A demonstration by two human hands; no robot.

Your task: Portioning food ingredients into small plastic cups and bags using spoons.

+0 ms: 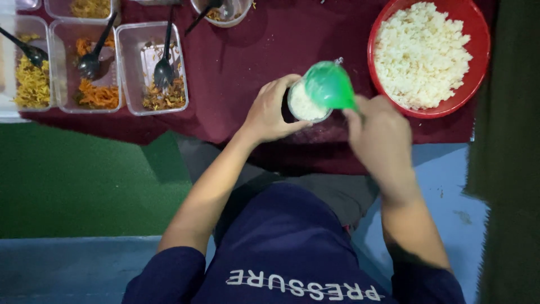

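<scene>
Item one: we are gripping a small round cup point(304, 104) with our left hand point(270, 111), fingers wrapped around its side; it is sitting on the dark red tablecloth point(253, 62) near the table's front edge and is holding white rice up to about its rim.

Item two: our right hand point(378, 132) is closing around the handle of a green scoop point(329, 85), whose bowl is tilting over the cup's right rim, partly covering it. We cannot tell whether the scoop is touching the rice in the cup.

Item three: a large red bowl point(477, 34) is standing just right of the cup, heaped with white rice point(422, 53).

Item four: a clear rectangular tub point(151, 67) at upper left is holding a small amount of brownish shredded food in its near end, with a black spoon point(164, 70) resting in it.

Item five: a second clear tub point(84, 67) to its left is containing orange shreds and another black spoon point(90, 63).

Item six: a third tub point(28, 65) at the far left is carrying yellow shredded food.

Item seven: a round clear container point(222, 12) at the top edge is showing only in part; we cannot make out its contents.
</scene>
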